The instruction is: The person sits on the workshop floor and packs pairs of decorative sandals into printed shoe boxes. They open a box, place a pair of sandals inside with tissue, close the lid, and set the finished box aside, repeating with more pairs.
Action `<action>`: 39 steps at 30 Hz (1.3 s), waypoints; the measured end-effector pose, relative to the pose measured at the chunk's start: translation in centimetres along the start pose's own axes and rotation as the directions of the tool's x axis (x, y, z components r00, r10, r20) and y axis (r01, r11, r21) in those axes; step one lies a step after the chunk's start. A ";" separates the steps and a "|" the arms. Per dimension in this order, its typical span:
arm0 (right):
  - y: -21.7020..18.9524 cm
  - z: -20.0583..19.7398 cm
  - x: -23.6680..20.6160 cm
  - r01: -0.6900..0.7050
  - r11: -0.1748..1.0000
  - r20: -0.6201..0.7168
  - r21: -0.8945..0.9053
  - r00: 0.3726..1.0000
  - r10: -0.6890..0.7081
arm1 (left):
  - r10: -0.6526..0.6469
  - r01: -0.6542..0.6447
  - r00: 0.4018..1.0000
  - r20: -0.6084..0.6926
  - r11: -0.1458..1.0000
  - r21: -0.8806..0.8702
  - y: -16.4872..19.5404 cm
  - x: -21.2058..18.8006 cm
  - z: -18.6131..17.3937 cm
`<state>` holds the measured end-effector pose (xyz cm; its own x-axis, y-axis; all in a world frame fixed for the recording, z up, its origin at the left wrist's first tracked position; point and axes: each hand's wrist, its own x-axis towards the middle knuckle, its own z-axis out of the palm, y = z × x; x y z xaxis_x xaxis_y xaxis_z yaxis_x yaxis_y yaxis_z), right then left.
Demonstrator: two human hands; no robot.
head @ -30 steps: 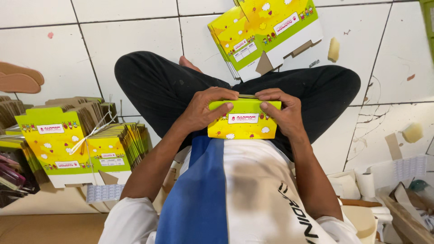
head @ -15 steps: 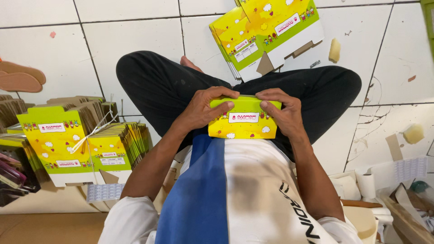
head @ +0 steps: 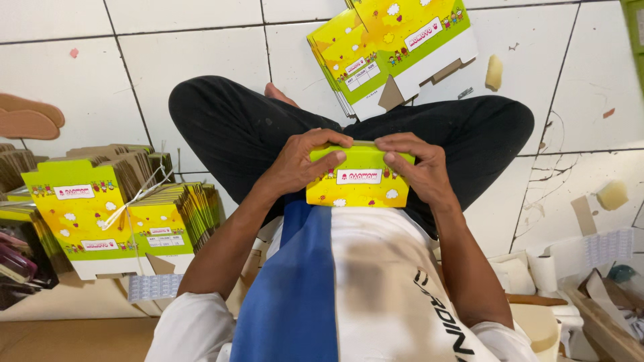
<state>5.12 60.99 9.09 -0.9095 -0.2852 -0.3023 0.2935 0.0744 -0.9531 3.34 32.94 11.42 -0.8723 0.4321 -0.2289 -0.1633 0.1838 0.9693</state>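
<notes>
We are sitting cross-legged on a white tiled floor (head: 201, 60), holding 1 small yellow-green cardboard box (head: 359, 184) in our lap against our shirt. Our left hand (head: 302, 161) is gripping its left end and our right hand (head: 416, 167) its right end, fingers curling over the top edge. It is looking light, thin-walled and easy to crush, so we judge the folded edges and corners the safest hold. Bundled flat cartons (head: 114, 214) are lying at our left, more flat cartons (head: 396, 47) ahead.

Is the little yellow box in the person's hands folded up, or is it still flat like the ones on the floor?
Folded up. The yellow box shows a front and top face, gripped by the left hand and right hand.
</notes>
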 end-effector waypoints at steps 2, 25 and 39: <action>-0.1 -0.4 -0.1 -0.002 0.997 0.053 0.073 0.999 -0.002 | 0.014 -0.014 1.000 0.012 0.999 0.040 0.0 -0.2 -0.1; -0.3 1.3 1.3 -0.048 0.990 -0.056 -0.129 0.998 0.041 | -0.123 0.122 0.989 -0.083 0.992 -0.020 -0.5 -0.1 0.7; -1.6 1.2 -1.1 0.109 0.972 -0.019 -0.209 0.993 -0.115 | -0.420 0.262 0.672 0.610 0.905 0.335 0.9 5.2 -2.2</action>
<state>6.02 60.02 10.96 -0.9427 -0.2737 -0.1908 0.1249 0.2407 -0.9625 -2.32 33.38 11.27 -0.2360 0.7519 -0.6156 -0.2220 0.5750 0.7874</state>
